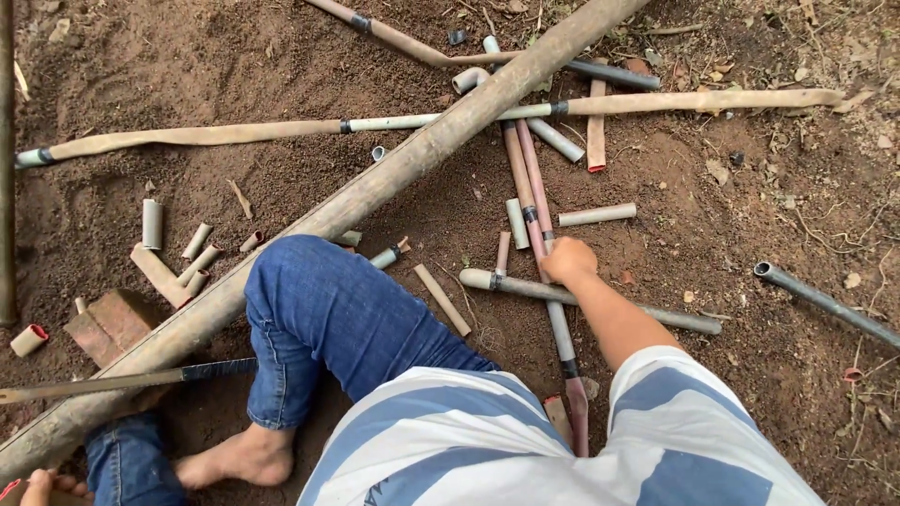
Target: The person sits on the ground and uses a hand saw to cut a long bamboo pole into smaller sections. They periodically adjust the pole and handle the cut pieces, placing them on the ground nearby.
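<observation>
My right hand (567, 260) is closed around a long thin pinkish pipe (534, 178) that lies on the soil and runs from the thick pole down past my right side. Only a small part of my left hand (39, 485) shows at the bottom left corner, next to the low end of the thick pole (375, 183) and a small red piece (7, 489); its grip is hidden. The thick brown pole crosses the view diagonally over my bent knee in blue jeans (328, 309). A long flat blade with a dark handle (122, 379) lies across the pole near my knee.
Several short cut pipe pieces (178, 248) lie scattered on the dirt. A long jointed pipe (234, 133) runs across the upper ground. A grey pipe (591, 300) lies under my right forearm, another dark pipe (825, 302) at right. A brick (108, 323) sits at left.
</observation>
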